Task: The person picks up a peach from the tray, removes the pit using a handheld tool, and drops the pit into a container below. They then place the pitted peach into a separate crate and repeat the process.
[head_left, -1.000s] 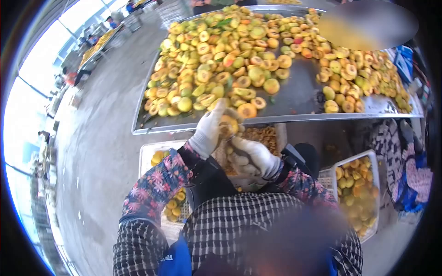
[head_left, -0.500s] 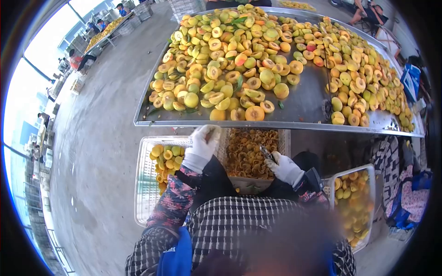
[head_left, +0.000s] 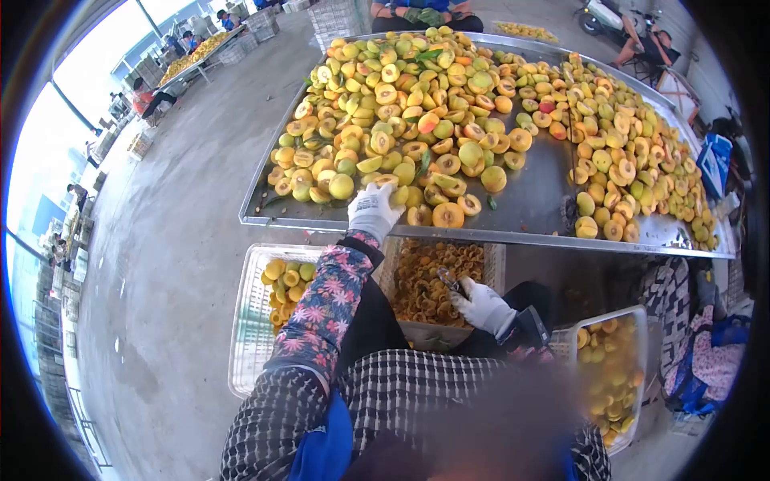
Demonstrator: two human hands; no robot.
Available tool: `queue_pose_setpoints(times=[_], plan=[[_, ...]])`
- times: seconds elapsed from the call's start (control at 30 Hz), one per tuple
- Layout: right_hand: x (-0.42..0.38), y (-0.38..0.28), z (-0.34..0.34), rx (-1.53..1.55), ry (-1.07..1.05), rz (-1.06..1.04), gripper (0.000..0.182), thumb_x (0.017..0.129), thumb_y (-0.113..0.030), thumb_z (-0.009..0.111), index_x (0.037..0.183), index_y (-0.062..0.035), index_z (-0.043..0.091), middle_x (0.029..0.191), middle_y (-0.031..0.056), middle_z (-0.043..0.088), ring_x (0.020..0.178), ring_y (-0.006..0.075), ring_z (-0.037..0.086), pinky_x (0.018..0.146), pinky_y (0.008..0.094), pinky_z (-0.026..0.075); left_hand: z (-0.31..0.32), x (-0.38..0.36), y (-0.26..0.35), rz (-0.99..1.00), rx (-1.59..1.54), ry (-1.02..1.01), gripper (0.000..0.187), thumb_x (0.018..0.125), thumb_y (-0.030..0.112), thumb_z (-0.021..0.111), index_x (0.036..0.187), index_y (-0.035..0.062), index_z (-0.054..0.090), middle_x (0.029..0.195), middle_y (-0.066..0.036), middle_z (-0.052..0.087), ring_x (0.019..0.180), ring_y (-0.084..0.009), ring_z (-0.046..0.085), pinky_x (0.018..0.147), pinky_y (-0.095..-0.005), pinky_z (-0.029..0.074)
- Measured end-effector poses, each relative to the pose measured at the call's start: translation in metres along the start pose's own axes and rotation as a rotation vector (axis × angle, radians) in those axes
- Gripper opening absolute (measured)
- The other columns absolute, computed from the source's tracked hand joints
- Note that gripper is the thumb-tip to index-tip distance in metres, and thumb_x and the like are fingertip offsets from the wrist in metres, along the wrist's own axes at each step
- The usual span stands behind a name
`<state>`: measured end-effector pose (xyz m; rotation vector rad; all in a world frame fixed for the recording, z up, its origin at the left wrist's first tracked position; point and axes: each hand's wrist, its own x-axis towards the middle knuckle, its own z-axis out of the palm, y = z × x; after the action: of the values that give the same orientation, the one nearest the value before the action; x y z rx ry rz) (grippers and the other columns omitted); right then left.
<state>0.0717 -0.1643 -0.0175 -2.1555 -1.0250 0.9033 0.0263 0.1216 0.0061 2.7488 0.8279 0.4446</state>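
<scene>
My left hand (head_left: 374, 212), in a white glove, reaches over the near rim of the metal table (head_left: 321, 224). Its fingers curl round a peach half (head_left: 388, 180) at the front of the heap of halved yellow peaches (head_left: 449, 96). Lower down, my right hand (head_left: 484, 308), also gloved, is closed on a small metal pitting tool (head_left: 447, 279) whose tip points up and left. That hand is over the crate of peach scraps (head_left: 495, 268) between my knees, where curled brownish-orange pieces lie.
On my left stands a white crate (head_left: 249, 321) holding peach halves; another crate (head_left: 639, 345) with peach pieces is on my right. A second heap of peach halves (head_left: 634, 144) covers the table's right part. A person (head_left: 425, 12) sits across the table.
My left hand has moved up from above the crates onto the front of the peach heap, and its fingers have closed there. My right hand has shifted slightly left and down with the tool.
</scene>
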Motion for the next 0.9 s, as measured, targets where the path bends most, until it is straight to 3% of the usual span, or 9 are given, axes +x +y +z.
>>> queue_pose_setpoints(times=[0.03, 0.17, 0.3, 0.43, 0.5, 0.63, 0.67, 0.73, 0.9], plan=[[-0.002, 0.0, 0.0, 0.002, -0.007, 0.009, 0.042, 0.093, -0.037, 0.055, 0.11, 0.0017, 0.052, 0.099, 0.0297, 0.062, 0.098, 0.0468, 0.057, 0.08, 0.0465, 0.046, 0.004, 0.003, 0.001, -0.013, -0.011, 0.001, 0.045, 0.077, 0.037, 0.073, 0.117, 0.0175, 0.064, 0.11, -0.013, 0.06, 0.106, -0.0306, 0.058, 0.091, -0.0404, 0.047], [-0.009, 0.013, -0.002, 0.336, 0.063, -0.104, 0.029, 0.095, -0.029, 0.056, 0.102, -0.0019, 0.053, 0.079, 0.0088, 0.06, 0.071, 0.0208, 0.059, 0.065, 0.0363, 0.046, 0.011, -0.002, -0.007, 0.088, -0.354, 0.073, 0.044, 0.076, 0.023, 0.076, 0.117, 0.0144, 0.064, 0.116, -0.014, 0.059, 0.109, -0.0301, 0.057, 0.096, -0.0369, 0.046], [0.006, -0.013, -0.011, 1.137, 0.19, -0.087, 0.017, 0.096, -0.023, 0.057, 0.103, -0.0073, 0.052, 0.064, -0.0013, 0.052, 0.048, 0.0093, 0.046, 0.045, 0.0233, 0.039, -0.042, -0.056, 0.053, 0.093, -1.06, -0.152, 0.043, 0.074, -0.002, 0.074, 0.114, 0.0084, 0.064, 0.139, -0.012, 0.045, 0.122, -0.0228, 0.051, 0.102, -0.0344, 0.044], [0.022, -0.048, -0.016, 1.233, 0.272, -0.182, 0.032, 0.094, -0.02, 0.058, 0.121, -0.0045, 0.049, 0.073, -0.001, 0.054, 0.051, 0.0062, 0.047, 0.044, 0.0202, 0.037, -0.014, -0.083, 0.057, 0.339, -0.927, -0.136, 0.06, 0.073, -0.01, 0.071, 0.127, 0.0097, 0.052, 0.145, -0.011, 0.037, 0.128, -0.0219, 0.045, 0.103, -0.0347, 0.044], [0.027, -0.051, -0.018, 1.231, 0.251, -0.239, 0.038, 0.094, -0.019, 0.057, 0.127, -0.0024, 0.047, 0.081, 0.0011, 0.057, 0.056, 0.0068, 0.05, 0.049, 0.0211, 0.04, -0.02, -0.091, 0.068, 0.352, -1.067, -0.07, 0.071, 0.072, -0.012, 0.071, 0.134, 0.0105, 0.045, 0.143, -0.011, 0.038, 0.128, -0.0221, 0.044, 0.102, -0.0355, 0.044], [0.029, -0.05, -0.021, 0.888, 0.244, -0.329, 0.042, 0.092, -0.016, 0.058, 0.129, -0.0012, 0.045, 0.093, 0.0101, 0.063, 0.069, 0.0188, 0.062, 0.061, 0.0345, 0.05, -0.032, -0.09, 0.077, -0.395, -2.385, -0.383, 0.053, 0.092, 0.033, 0.063, 0.136, 0.0118, 0.041, 0.129, -0.011, 0.051, 0.118, -0.0252, 0.051, 0.095, -0.0399, 0.047], [0.035, -0.049, -0.018, 0.6, 0.362, -0.463, 0.041, 0.092, -0.015, 0.059, 0.128, -0.0014, 0.046, 0.092, 0.0124, 0.064, 0.07, 0.0226, 0.063, 0.062, 0.0371, 0.05, -0.033, -0.087, 0.077, -0.469, -2.394, -0.48, 0.052, 0.096, 0.051, 0.049, 0.131, 0.0124, 0.048, 0.122, -0.008, 0.057, 0.112, -0.0251, 0.055, 0.092, -0.042, 0.047], [0.031, -0.056, -0.021, 0.08, 0.535, -0.544, 0.035, 0.091, -0.013, 0.059, 0.122, -0.0022, 0.047, 0.086, 0.0205, 0.063, 0.068, 0.0368, 0.063, 0.06, 0.0435, 0.048, 0.003, -0.082, 0.071, -0.56, -2.291, -0.345, 0.046, 0.096, 0.049, 0.049, 0.125, 0.0125, 0.052, 0.117, -0.007, 0.06, 0.108, -0.0238, 0.057, 0.091, -0.0433, 0.046], [0.002, -0.072, -0.024, 0.086, 0.492, -0.447, 0.025, 0.092, -0.019, 0.058, 0.11, -0.0032, 0.049, 0.08, 0.0215, 0.063, 0.074, 0.0421, 0.063, 0.062, 0.0478, 0.048, -0.012, -0.078, 0.076, -0.87, -2.232, -0.089, 0.034, 0.098, 0.042, 0.049, 0.109, 0.0113, 0.057, 0.108, -0.007, 0.063, 0.101, -0.0229, 0.06, 0.088, -0.042, 0.05]])
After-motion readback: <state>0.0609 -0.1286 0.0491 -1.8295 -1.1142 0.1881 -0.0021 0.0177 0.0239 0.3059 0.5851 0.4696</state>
